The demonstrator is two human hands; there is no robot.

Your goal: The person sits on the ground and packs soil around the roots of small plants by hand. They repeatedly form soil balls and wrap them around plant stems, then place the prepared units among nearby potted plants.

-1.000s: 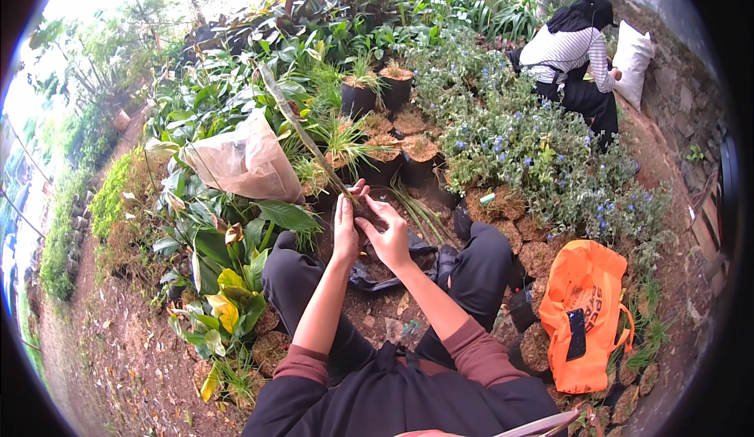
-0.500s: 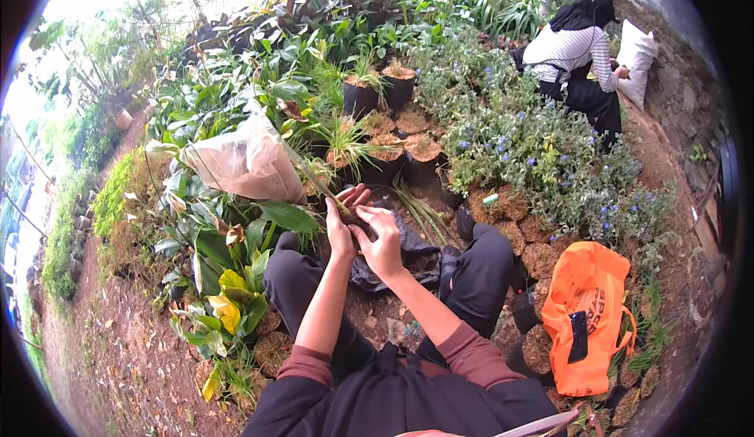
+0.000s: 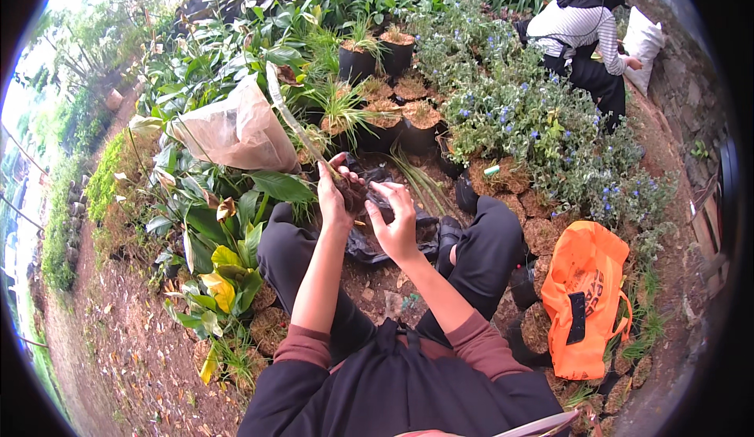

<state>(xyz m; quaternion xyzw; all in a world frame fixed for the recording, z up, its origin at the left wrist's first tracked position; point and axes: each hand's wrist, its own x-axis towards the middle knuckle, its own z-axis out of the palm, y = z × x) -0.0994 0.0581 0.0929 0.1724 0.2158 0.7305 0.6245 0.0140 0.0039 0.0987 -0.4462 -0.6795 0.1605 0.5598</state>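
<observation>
My left hand is closed round the lower end of a pale plant stem, which slants up and away to the left. Dark soil clings there in a root clump. Close on the right, my right hand has its thumb and fingers curled about something dark beside the clump; I cannot make out whether it is soil or plastic. Beneath both hands, between my legs, lies a crumpled black plastic bag. A translucent, pale brownish bag stands next to the stem, over the leaves.
Potted grass plants and soil-filled black pots stand ahead. Long green stalks lie by my foot. An orange bag with a dark phone-like slab sits at right. A person crouches far right beside a white sack.
My hands have moved apart slightly, showing more of the dark root clump. The right hand has shifted right. The view has tilted a little, and the stem shows more fully.
</observation>
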